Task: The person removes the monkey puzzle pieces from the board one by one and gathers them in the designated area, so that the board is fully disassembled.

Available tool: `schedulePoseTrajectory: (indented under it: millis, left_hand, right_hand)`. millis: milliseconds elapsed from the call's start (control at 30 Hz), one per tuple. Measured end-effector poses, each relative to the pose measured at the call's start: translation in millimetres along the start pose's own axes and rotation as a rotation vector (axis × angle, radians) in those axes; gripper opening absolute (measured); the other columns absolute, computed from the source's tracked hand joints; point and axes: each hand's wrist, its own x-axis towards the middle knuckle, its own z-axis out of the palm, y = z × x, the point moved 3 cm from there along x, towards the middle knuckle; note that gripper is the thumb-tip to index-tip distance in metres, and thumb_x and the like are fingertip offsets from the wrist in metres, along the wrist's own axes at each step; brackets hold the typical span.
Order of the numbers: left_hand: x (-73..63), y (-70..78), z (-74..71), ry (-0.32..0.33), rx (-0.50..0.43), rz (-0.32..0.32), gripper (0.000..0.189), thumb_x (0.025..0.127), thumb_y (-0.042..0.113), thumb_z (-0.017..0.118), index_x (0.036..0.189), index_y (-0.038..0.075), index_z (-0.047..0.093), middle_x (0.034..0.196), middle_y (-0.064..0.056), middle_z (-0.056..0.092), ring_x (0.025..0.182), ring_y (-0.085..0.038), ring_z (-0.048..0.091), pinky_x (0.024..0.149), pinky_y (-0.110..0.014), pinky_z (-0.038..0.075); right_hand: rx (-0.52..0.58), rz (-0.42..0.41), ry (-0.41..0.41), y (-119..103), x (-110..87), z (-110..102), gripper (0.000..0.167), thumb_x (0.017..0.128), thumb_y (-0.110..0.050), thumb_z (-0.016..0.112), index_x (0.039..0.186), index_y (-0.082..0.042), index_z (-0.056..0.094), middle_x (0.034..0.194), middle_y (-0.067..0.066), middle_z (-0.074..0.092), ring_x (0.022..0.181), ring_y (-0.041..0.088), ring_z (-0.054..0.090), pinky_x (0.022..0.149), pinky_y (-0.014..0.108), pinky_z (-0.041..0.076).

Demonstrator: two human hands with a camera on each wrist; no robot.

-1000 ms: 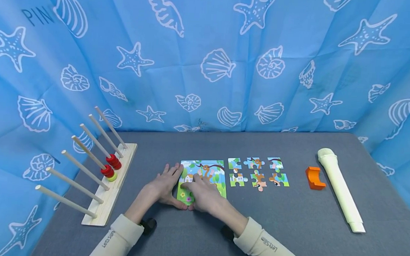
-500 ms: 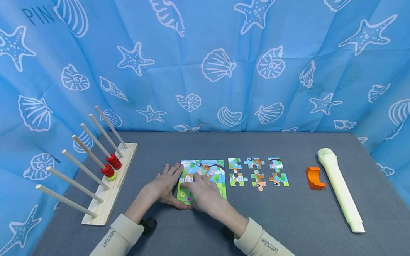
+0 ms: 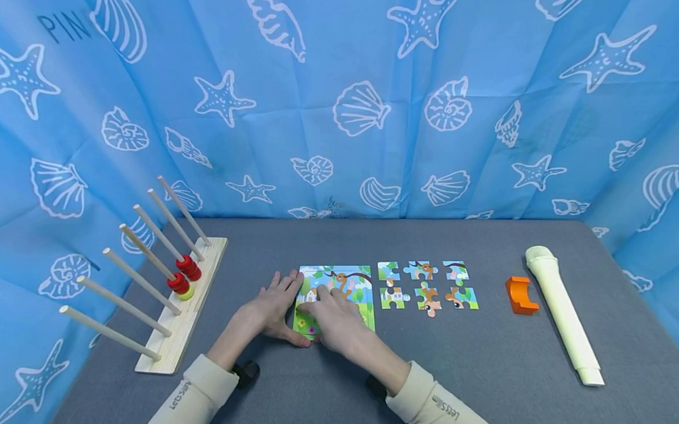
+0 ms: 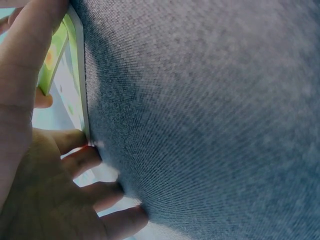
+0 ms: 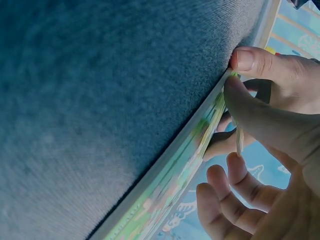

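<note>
A puzzle board (image 3: 367, 274) with a picture of trees and a house lies on the table. My left hand (image 3: 274, 304) rests along its left side, fingers spread and nearly straight, with the thumb at the near edge. In the left wrist view, the fingertips (image 4: 77, 137) touch the board's rim and the table. Over the board's near left corner my right hand (image 3: 336, 321) pinches a green flowered puzzle piece (image 4: 59, 50) between thumb and fingers. That piece stands tilted above the board, and the right wrist view shows it edge-on. The right hand hides much of the board.
Several loose puzzle pieces (image 3: 392, 297) lie in two rows right of the board. Farther right are an orange curved block (image 3: 521, 295) and a pale toy microphone (image 3: 564, 313). On the left stands a wooden peg rack (image 3: 181, 322) with red rings (image 3: 188, 267). A blue curtain (image 3: 343, 142) hangs behind.
My right hand has shifted very slightly up and to the left with the puzzle piece. My left hand and the other things stay where they were.
</note>
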Motion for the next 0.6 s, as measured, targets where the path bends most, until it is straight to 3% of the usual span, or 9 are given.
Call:
schedulePoseTrajectory:
  millis: [300, 600]
  left_hand:
    - [-0.3, 0.3, -0.3, -0.003, -0.008, -0.009, 0.132, 0.07, 0.056, 0.09, 0.165, 0.007, 0.013, 0.172, -0.021, 0.01, 0.158, -0.05, 0.007, 0.122, -0.07, 0.023]
    - [-0.5, 1.0, 0.2, 0.002, 0.0, -0.009, 0.133, 0.069, 0.058, 0.09, 0.164, 0.006, 0.014, 0.172, -0.022, 0.011, 0.158, -0.05, 0.008, 0.121, -0.071, 0.024]
  right_hand:
    - [-0.072, -0.034, 0.062, -3.1, -0.2, 1.5, 0.043, 0.084, -0.016, 0.085, 0.123, -0.031, 0.076, 0.12, 0.007, 0.066, 0.105, 0.027, 0.064, 0.067, 0.039, 0.061]
    - [-0.024, -0.054, 0.085, 5.3, -1.7, -3.8, 0.044, 0.085, -0.023, 0.085, 0.127, -0.027, 0.073, 0.111, 0.006, 0.066, 0.093, 0.022, 0.063, 0.063, 0.032, 0.056]
